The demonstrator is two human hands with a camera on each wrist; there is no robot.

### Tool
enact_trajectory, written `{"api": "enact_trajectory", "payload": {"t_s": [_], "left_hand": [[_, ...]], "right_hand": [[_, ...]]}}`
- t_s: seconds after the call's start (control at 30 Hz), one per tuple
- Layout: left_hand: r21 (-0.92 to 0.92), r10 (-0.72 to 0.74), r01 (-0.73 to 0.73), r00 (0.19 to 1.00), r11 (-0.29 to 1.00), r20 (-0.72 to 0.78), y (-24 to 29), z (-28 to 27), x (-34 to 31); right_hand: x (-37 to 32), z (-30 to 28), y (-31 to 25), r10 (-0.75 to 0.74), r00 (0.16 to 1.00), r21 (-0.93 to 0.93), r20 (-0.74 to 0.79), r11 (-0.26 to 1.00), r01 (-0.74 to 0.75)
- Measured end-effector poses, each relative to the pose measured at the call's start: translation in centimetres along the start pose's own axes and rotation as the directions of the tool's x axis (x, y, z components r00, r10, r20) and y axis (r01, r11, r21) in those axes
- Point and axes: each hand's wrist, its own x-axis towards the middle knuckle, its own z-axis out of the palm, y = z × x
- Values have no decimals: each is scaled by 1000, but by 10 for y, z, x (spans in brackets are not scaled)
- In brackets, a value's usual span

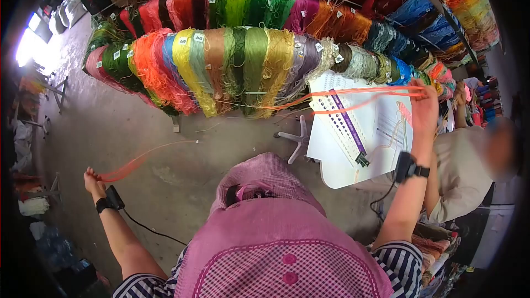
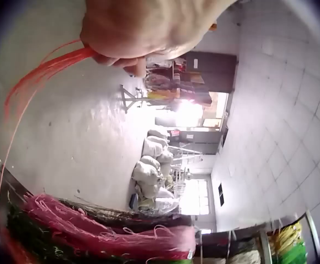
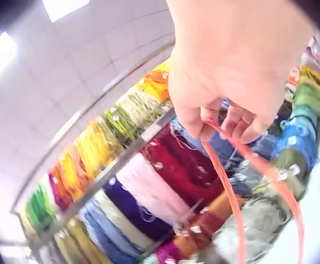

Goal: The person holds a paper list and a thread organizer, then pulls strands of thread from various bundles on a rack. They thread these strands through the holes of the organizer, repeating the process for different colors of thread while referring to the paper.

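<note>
My left hand, stretched out low on the left in the head view, grips the end of a bundle of coral thread. From that fist the strands trail to the right over the floor; the left wrist view shows the coral strands drooping from the curled fingers. Raised at the right, my right hand pinches a doubled length of coral thread running left past the hanging skeins. Two coral strands hang from its bent fingers in the right wrist view.
Racks of labelled skeins in many colours span the front. A white board carries papers and a purple-edged punched card. Another person is close on the right. White sacks lie beyond the floor.
</note>
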Motion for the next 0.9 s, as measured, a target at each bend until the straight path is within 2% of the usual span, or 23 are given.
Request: {"api": "enact_trajectory", "payload": {"t_s": [0.03,0.07,0.1,0.17,0.2,0.23,0.27,0.3,0.33,0.37,0.4,0.43,0.47,0.5,0.53,0.57,0.63,0.7,0.77,0.8,0.83,0.87,0.9], "left_hand": [[53,20,-27,992,998,125,-8,13,-12],[145,-12,-30,960,989,279,-16,32,-41],[233,-57,-48,904,971,424,-25,60,-85],[370,-228,24,825,929,518,-48,122,-167],[489,-261,-102,743,866,617,-57,144,-211],[501,-284,-153,669,852,687,-72,167,-246],[550,-348,-174,611,817,711,-80,193,-290],[547,-395,-205,498,811,772,-85,217,-339],[535,-435,-199,388,821,812,-100,235,-369],[561,-498,-193,292,805,816,-111,250,-404],[587,-555,-190,195,787,808,-119,262,-439],[612,-605,-162,95,774,790,-124,274,-473],[641,-648,-137,-7,755,762,-130,283,-502],[681,-686,-79,-45,728,727,-145,288,-523],[719,-718,-23,-84,694,691,-162,292,-538],[727,-726,-21,-82,686,683,-176,295,-551],[765,-753,130,-139,630,644,-193,300,-570],[749,-735,139,-142,648,663,-200,302,-578],[709,-697,173,-136,683,704,-201,304,-581],[712,-700,171,-133,681,702,-201,303,-582],[702,-699,160,-89,693,710,-201,304,-584],[692,-694,149,-46,706,718,-200,304,-585],[692,-694,149,-43,707,719,-198,305,-587]], "right_hand": [[-11,10,-19,140,985,388,-97,917,-92],[-21,3,-34,83,976,431,203,887,-166],[-33,-6,-49,3,877,448,480,859,-248],[-73,19,-91,-165,868,431,468,900,-61],[-74,12,-89,-164,871,432,464,900,-60],[-74,3,-84,-163,912,212,375,973,86],[-74,-5,-77,-184,941,-39,284,978,203],[-71,8,-62,-90,943,-260,321,949,179],[-66,27,-39,13,942,-470,337,869,155],[-61,29,-10,156,880,-453,448,889,73],[-61,34,21,208,839,-415,502,910,22],[-64,39,52,287,824,-406,488,911,-76],[-66,44,69,415,777,-513,474,847,-140],[-65,47,85,534,719,-611,445,768,-193],[-65,46,110,542,715,-613,442,764,-201],[-66,42,138,500,720,-587,482,794,-158],[-66,42,158,462,720,-559,518,820,-124],[-68,43,170,305,791,-666,531,727,167],[-75,45,175,256,814,-666,521,719,200],[-79,46,177,175,812,-650,556,700,294],[-82,46,178,91,801,-630,591,672,389],[-85,47,178,91,801,-629,592,674,388],[-89,49,176,14,774,-593,633,652,472]]}}
